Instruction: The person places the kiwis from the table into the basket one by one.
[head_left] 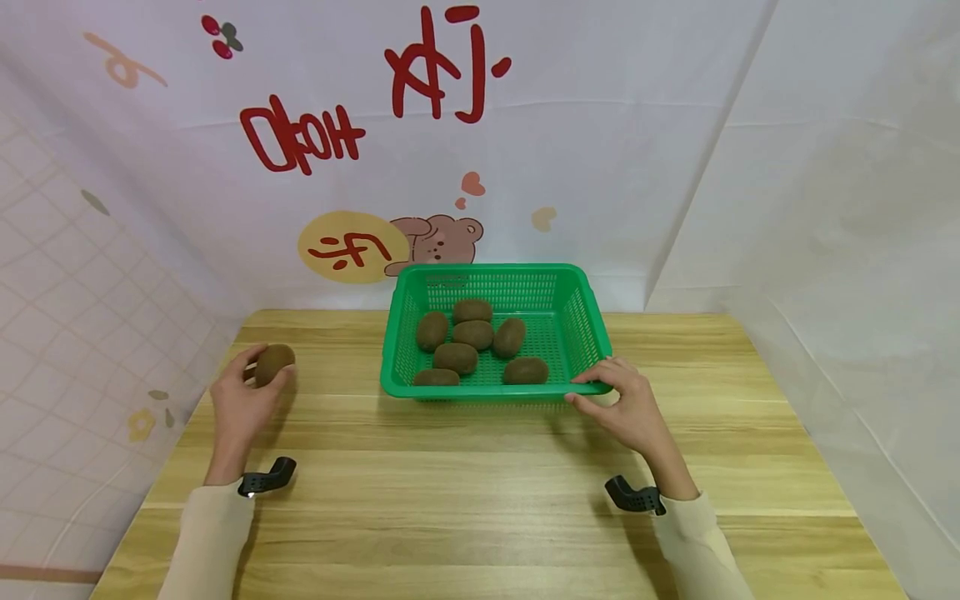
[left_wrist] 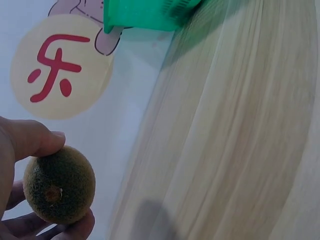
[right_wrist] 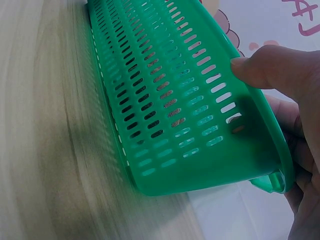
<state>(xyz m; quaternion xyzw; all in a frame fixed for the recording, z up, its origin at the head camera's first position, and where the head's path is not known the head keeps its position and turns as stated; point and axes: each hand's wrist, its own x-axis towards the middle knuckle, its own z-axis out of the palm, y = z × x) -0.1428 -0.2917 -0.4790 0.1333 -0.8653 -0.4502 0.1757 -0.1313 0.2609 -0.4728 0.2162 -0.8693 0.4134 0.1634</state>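
Observation:
A brown, fuzzy kiwi [head_left: 275,364] is pinched between the thumb and fingers of my left hand [head_left: 243,402], over the left side of the table. The left wrist view shows the same kiwi [left_wrist: 61,186] end-on, thumb on top and fingertips beneath. My right hand [head_left: 628,408] grips the near right corner of a green plastic basket [head_left: 487,390], thumb outside the rim and fingers over it. Inside the basket lie several kiwis [head_left: 472,336], mostly toward its left and middle. In the right wrist view the thumb presses the rim of the slotted basket wall [right_wrist: 200,100].
The basket stands at the back of a wood-grain table [head_left: 450,500], close to a white backdrop [head_left: 600,167] printed with red characters and a bear [head_left: 442,242]. A patterned sheet [head_left: 60,333] hangs along the left side. Black camera mounts [head_left: 266,477] sit on both wrists.

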